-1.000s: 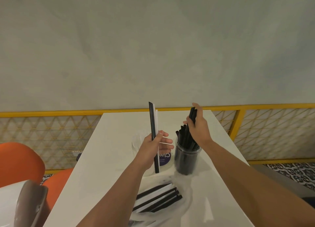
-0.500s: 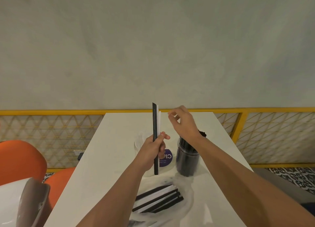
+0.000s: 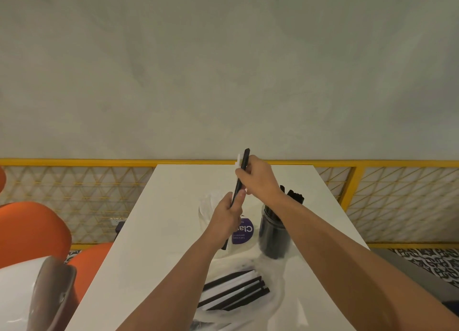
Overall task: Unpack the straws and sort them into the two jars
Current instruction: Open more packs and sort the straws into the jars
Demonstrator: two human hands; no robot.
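Note:
My left hand (image 3: 228, 212) holds a black straw (image 3: 242, 174) and a white straw (image 3: 239, 160) upright above the white table (image 3: 173, 206). Higher up, my right hand (image 3: 258, 179) pinches the same straws near their tops. Behind my left hand stands a clear jar with a purple label (image 3: 244, 231); what it holds is hard to tell. To its right a second jar (image 3: 273, 236) is full of black straws (image 3: 295, 196). Several black and white straws (image 3: 233, 293) lie in an opened clear plastic wrapper (image 3: 275, 268) near the front edge.
A yellow mesh railing (image 3: 74, 194) runs behind and to both sides of the table. Orange chairs (image 3: 32, 234) stand at the left. A white and brown object (image 3: 37, 293) sits at the lower left corner. Patterned floor shows at the right.
My right hand left the black-straw jar, swung left and took hold of the tops of the straws in my left hand. The held straws tilted slightly.

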